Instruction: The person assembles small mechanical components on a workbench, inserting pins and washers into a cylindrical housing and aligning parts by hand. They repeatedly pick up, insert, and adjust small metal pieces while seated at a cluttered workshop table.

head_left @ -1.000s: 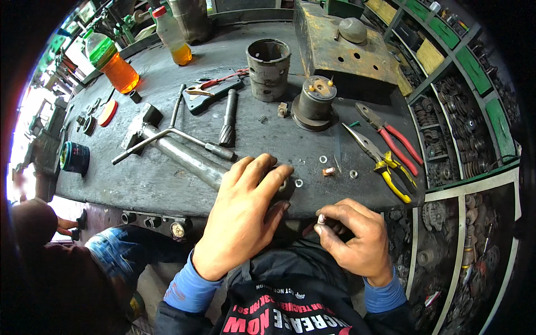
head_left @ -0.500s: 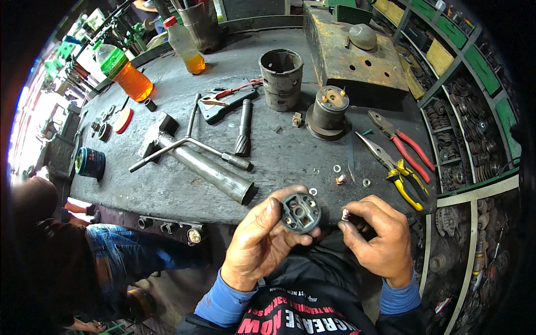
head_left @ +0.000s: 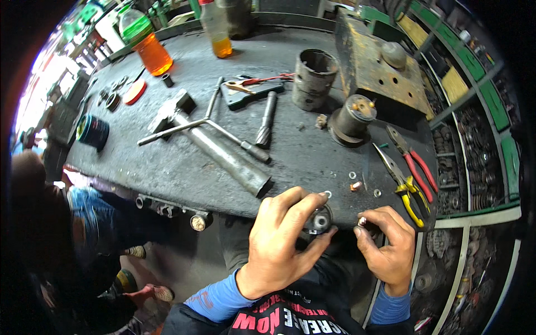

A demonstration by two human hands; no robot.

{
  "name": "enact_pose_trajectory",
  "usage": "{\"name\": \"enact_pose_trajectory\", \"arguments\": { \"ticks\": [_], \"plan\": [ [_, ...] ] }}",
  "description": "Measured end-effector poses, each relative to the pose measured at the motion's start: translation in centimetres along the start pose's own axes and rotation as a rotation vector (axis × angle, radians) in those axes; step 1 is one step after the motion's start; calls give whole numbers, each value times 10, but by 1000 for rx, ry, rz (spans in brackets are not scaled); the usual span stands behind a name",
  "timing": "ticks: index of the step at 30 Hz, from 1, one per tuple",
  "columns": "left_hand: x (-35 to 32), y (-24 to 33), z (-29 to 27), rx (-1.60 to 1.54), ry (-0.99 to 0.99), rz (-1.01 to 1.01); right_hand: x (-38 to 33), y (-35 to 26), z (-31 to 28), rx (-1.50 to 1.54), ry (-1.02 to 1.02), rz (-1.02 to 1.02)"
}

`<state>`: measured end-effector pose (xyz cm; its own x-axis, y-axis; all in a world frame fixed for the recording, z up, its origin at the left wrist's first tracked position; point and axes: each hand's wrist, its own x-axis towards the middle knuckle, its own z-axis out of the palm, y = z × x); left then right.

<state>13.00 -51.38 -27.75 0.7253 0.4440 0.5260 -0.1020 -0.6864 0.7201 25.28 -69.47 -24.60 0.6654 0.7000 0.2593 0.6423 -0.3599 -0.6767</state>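
Held between the thumb and fingers of my left hand [head_left: 279,240] is a small round dark cap [head_left: 320,221], which looks like a motor part. The fingers hide much of it, and a metal boss shows on its visible side. Close by on the right, my right hand [head_left: 386,243] pinches a small shiny metal stud [head_left: 362,221] between thumb and fingertips. Beyond the hands, a copper-coloured bolt [head_left: 356,186] lies on the dark workbench [head_left: 212,173], near a washer [head_left: 377,193] and another washer [head_left: 352,175].
Right of the hands lie yellow-handled long-nose pliers [head_left: 412,201] and red-handled pliers [head_left: 421,167]. A hammer [head_left: 218,151] lies left of centre, crossed by a T-wrench [head_left: 209,120]. Farther back stand a metal cylinder [head_left: 314,81] and an orange-liquid bottle [head_left: 151,53]. Someone's jeans [head_left: 86,215] show at left.
My left hand has turned over, with its back now facing up and the cap tilted to another face. Both hands have come closer together, and the view has shifted.
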Motion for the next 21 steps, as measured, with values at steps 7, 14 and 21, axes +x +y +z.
{"name": "enact_pose_trajectory", "arguments": {
  "ticks": [7,14,21],
  "plan": [
    [-2,-4,-3,-47,30,-42,-5,1,11,32,23,0],
    [-10,-15,-7,-1184,-177,-738,2,0,10,78,85,-70],
    [-1,-3,4,-1149,-223,-743,10,-9,-2,31,58,-118]
  ]
}}
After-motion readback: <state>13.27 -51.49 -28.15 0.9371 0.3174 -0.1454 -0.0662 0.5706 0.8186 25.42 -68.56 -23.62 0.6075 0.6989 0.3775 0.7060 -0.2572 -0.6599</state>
